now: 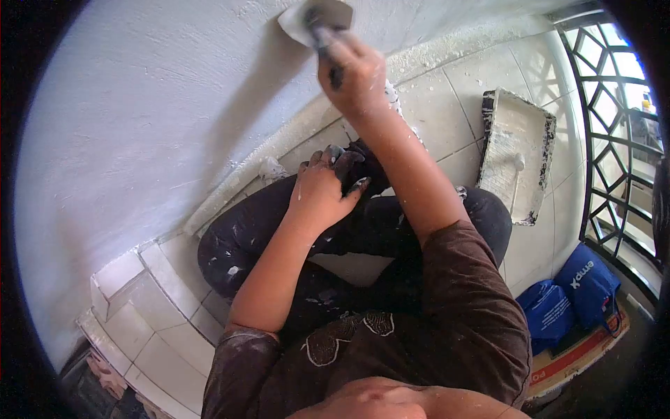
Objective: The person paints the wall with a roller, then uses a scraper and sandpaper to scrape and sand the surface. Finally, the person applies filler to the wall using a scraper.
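Observation:
My right hand (356, 73) is closed around the dark handle of a putty knife (299, 22). Its wide, pale blade lies against the white wall (160, 112), slightly blurred. Lower down, my left hand (324, 183) rests over my crossed legs in dark trousers (241, 227), its thumb apart from the other fingers. Black stains cover the fingertips. Beside that thumb is a dark, cloth-like shape (373, 171), partly under the hand; I cannot make out whether it is a separate thing. White smears dot the trousers.
A paint tray (490, 164), crusted white and black, stands on the tiled floor (453, 105) at right with a white-headed tool (518, 167) in it. Beyond is a black metal grille (604, 140). Blue bags (583, 283) lie lower right on a cardboard box (579, 363). A tiled step (139, 314) is at left.

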`<state>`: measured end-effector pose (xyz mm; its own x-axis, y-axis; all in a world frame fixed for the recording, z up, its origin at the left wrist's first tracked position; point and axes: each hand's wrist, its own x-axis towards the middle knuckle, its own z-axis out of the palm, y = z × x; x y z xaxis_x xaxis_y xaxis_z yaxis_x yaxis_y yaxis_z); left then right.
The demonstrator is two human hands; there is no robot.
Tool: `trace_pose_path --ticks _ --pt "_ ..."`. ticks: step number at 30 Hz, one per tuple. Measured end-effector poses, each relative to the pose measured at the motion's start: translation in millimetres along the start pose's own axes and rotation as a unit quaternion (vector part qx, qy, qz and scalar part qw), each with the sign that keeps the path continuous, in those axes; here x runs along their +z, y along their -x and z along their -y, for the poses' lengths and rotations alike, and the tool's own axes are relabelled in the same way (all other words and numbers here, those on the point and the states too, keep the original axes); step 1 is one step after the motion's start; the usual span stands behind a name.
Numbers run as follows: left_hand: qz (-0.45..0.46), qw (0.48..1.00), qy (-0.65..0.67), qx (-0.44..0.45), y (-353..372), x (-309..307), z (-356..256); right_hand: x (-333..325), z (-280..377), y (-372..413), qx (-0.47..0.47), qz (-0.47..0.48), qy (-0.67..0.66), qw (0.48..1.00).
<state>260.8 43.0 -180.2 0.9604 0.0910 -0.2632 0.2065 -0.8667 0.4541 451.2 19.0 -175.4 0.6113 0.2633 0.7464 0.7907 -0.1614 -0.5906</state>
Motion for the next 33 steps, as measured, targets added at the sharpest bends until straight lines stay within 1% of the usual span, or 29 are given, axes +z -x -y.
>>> trace_pose_path --ticks 1,4,5,6,8,9,11,12,14,16,17,20,21,24,25,26,27,28,29,30,32,33 --pt "0.003 1.000 -0.004 0.002 1 0 0 -3 -4 -1 0.025 -0.014 -0.003 1.000" --pt "-0.002 1.000 -0.013 0.002 2 2 1 4 2 1 -0.008 -0.017 -0.013 1.000" --pt "-0.008 1.000 -0.018 0.003 2 5 2 4 12 4 -0.003 0.017 -0.014 1.000" --pt "-0.014 1.000 -0.024 0.004 2 6 2 4 20 5 -0.021 0.030 0.002 0.999" --pt "-0.025 0.999 -0.023 -0.006 2 4 -1 6 26 6 -0.030 0.029 -0.021 0.999" --pt "-0.027 0.999 -0.024 -0.007 2 3 -2 6 22 4 -0.015 -0.002 -0.039 0.999" --pt "-0.003 1.000 -0.007 0.000 0 1 -1 5 8 -2 0.016 -0.062 -0.072 0.995" --pt "0.006 1.000 0.004 0.000 -1 0 -1 3 4 -5 0.013 -0.045 -0.039 0.998" --pt "0.013 1.000 -0.008 -0.009 1 -2 -3 9 14 7 0.008 0.011 -0.030 0.999" --pt "0.010 1.000 -0.012 -0.016 3 -3 -3 9 32 18 -0.004 0.085 -0.015 0.996" --pt "0.006 1.000 -0.011 -0.018 3 -2 -4 8 34 19 -0.024 0.083 -0.021 0.996" --pt "0.004 1.000 -0.014 -0.009 3 -2 -3 4 24 5 -0.020 -0.049 -0.057 0.997" --pt "0.002 1.000 -0.014 -0.008 3 -1 -3 1 22 0 0.048 -0.020 -0.065 0.997" --pt "0.024 0.996 -0.086 0.002 7 -2 -4 14 20 23 -0.026 0.079 -0.048 0.995" --pt "0.025 0.998 -0.063 -0.003 5 -3 -5 12 36 27 -0.009 0.123 -0.036 0.992" --pt "0.028 0.999 -0.042 -0.007 4 -5 -5 9 39 24 -0.032 0.139 -0.052 0.988" --pt "0.033 0.999 -0.022 -0.012 4 -6 -5 6 36 20 -0.031 0.094 -0.056 0.994" --pt "0.038 0.999 -0.038 -0.008 5 -6 -5 4 31 17 -0.028 0.048 -0.060 0.997" --pt "0.041 0.998 -0.055 -0.004 5 -5 -4 4 26 8 -0.006 -0.057 -0.054 0.997" --pt "0.042 0.997 -0.070 -0.003 5 -4 -4 1 16 1 0.054 -0.003 -0.055 0.997" --pt "0.029 0.999 -0.029 -0.009 5 -6 -6 1 21 3 0.063 0.038 -0.125 0.989" --pt "0.023 1.000 -0.010 -0.011 4 -7 -7 -3 24 2 0.047 0.059 -0.102 0.992"
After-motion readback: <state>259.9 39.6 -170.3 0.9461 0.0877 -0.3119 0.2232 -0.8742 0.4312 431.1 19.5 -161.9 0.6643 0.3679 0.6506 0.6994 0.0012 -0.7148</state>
